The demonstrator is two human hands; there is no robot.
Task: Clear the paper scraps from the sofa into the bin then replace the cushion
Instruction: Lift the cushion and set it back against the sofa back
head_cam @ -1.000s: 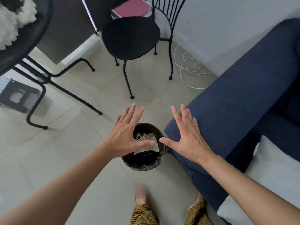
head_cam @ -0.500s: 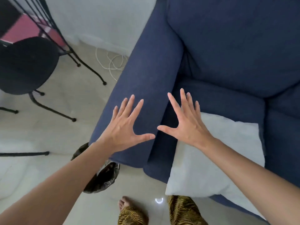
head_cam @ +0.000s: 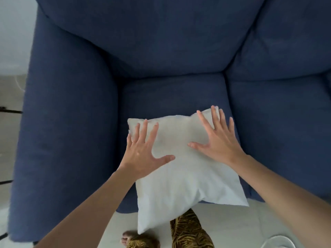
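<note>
A white cushion (head_cam: 186, 178) lies on the front of the dark blue sofa (head_cam: 172, 51) seat, its near corner hanging over the seat's edge. My left hand (head_cam: 143, 151) is over the cushion's far left part, fingers spread, holding nothing. My right hand (head_cam: 218, 138) is over its far right part, fingers also spread. Whether the palms press on the cushion or hover just above it is unclear. No paper scraps show on the sofa, and the bin is out of view.
The sofa's wide left armrest (head_cam: 64, 140) runs down the left side. Pale tiled floor (head_cam: 250, 224) lies in front, where my foot (head_cam: 129, 238) and patterned trouser legs (head_cam: 189, 230) stand. A white cable (head_cam: 275, 243) curls at the lower right.
My view has swung right from the bin on the floor to the sofa seat. Both open hands have moved from above the bin to over the white cushion.
</note>
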